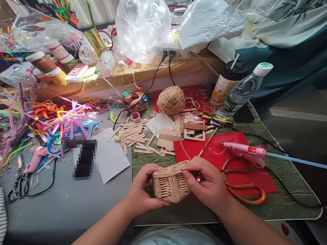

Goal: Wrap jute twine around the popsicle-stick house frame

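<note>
The left hand and right hand grip a twine-wrapped piece at lower centre; orange-handled scissors lie lower right.

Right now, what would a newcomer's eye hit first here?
First, the twine piece at front centre, held between the left grip and right grip. Next, the red sheet at right, a pink glue gun lying on it. Then the clear bag at back centre and the twine ball mid-table.

woven piece | tan twine, pale slats | ribbed face tilted up, plain to see | between left hand and right hand, over counter
</note>
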The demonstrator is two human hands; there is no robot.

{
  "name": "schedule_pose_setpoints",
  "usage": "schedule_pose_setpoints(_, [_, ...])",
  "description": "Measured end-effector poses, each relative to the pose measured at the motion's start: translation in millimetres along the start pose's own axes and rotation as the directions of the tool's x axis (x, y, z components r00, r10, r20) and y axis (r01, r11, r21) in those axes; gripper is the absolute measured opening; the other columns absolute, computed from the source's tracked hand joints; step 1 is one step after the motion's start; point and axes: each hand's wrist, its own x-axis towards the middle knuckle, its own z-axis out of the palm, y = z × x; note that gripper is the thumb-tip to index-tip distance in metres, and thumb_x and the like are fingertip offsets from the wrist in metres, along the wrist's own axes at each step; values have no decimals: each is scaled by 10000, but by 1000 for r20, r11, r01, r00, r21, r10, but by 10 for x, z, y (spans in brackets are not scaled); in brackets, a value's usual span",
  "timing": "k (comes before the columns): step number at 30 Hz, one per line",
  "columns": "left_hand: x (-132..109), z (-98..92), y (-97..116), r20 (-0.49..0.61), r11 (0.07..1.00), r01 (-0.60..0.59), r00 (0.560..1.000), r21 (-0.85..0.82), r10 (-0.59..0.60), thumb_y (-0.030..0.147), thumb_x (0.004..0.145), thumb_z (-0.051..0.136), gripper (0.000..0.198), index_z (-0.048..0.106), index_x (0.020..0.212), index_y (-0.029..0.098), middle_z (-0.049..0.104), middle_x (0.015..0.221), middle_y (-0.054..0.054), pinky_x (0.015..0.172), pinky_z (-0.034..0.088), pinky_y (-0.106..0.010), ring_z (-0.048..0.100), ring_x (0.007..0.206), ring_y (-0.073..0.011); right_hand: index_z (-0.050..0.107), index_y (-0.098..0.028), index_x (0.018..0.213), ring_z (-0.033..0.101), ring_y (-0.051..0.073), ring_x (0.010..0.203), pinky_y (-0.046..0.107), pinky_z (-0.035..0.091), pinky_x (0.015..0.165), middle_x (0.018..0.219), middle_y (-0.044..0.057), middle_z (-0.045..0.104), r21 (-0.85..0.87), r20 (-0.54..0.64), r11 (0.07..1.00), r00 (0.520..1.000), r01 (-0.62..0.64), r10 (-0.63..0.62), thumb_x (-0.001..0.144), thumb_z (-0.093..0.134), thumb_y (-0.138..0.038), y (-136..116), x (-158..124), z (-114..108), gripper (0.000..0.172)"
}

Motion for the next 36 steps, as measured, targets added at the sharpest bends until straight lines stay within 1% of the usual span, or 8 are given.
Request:
schedule_pose_setpoints(3, [-13, -71, 42, 78, 999, 53, 996, -13, -52, 510, 723, 948, 872, 488, 1432, 295, 595, 1360, -136, 1094, 551, -459, 632, 1292, -320, 739, -236, 1047, 662, 183, 780, 323, 544, 703, 869, 35, 719, -46, 14, 999, 1000, 24, -24, 932, 691, -75, -24, 26, 63, 204])
schedule_pose_setpoints(8, [105, -237, 604, 213, 944, 90, 963, 318, -164, 445, 708, 961, 1079, 348, 1584, 300, 454, 1600, -184, 1247, 412, -580, 472, 1489, -391, 726, -233, 997, 647, 178, 724, 311, 524, 642, 806, 24, 697, -117, -12, 992, 999, 49, -51, 923, 680, -70, -92, 61, 157, 185])
schedule_pose_setpoints(10, [173, -200, 809, 216, 915, 60, 964, 400, -158, 525, 667, 979, 1240, 249, 1648, 315, 454, 1618, -183, 1238, 435, -577, 493, 1475, -391, 722, -235, 987, 639, 180, 716, 314, 517, 638, 796, 22, 694, -127, -1, 991, 999, 49, -49, 926, 676, -78, -107, 60, 176, 175])
schedule_pose_setpoints(12, [233, -119, 907, 198, 896, 10, 974, 443, -108, 524, 702, 963, 1131, 322, 1609, 313, 534, 1555, -164, 1205, 487, -537, 549, 1427, -362, 717, -239, 997, 640, 182, 726, 323, 522, 657, 821, 24, 704, -129, 7, 991, 1000, 26, -25, 935, 673, -91, -108, 49, 173, 166])
schedule_pose_setpoints(15, [286, -16, 898, 156, 877, -32, 987, 479, -49, 431, 770, 931, 839, 482, 1464, 286, 640, 1421, -131, 1141, 550, -471, 621, 1339, -312, 706, -240, 1027, 653, 181, 763, 331, 534, 702, 875, 28, 720, -136, 21, 991, 1000, -2, 5, 958, 660, -110, -88, 31, 118, 155])
schedule_pose_setpoints(20, [287, -23, 854, 123, 869, -15, 991, 494, -52, 375, 772, 917, 739, 540, 1398, 268, 680, 1373, -119, 1098, 577, -451, 661, 1285, -302, 680, -234, 971, 627, 180, 738, 329, 513, 680, 816, 20, 672, -184, 30, 982, 999, 35, -30, 965, 641, -113, -24, 38, 14, 128])
schedule_pose_setpoints(30, [221, -183, 872, 153, 879, 60, 977, 474, -149, 278, 808, 851, 714, 502, 1430, 307, 614, 1359, -96, 1050, 587, -415, 652, 1246, -276, 676, -239, 990, 657, 198, 770, 351, 549, 709, 841, 38, 709, -165, 61, 982, 994, 95, -86, 943, 638, -90, 56, 49, 59, 161])
schedule_pose_setpoints(36, [383, -37, 1062, 227, 758, -31, 961, 651, -156, 332, 787, 850, 864, 430, 1539, 264, 576, 1496, -157, 1130, 539, -535, 597, 1363, -373, 667, -245, 1003, 642, 197, 782, 353, 549, 715, 854, 35, 707, -158, 56, 981, 993, 114, -107, 935, 628, -73, 87, 29, 97, 189])
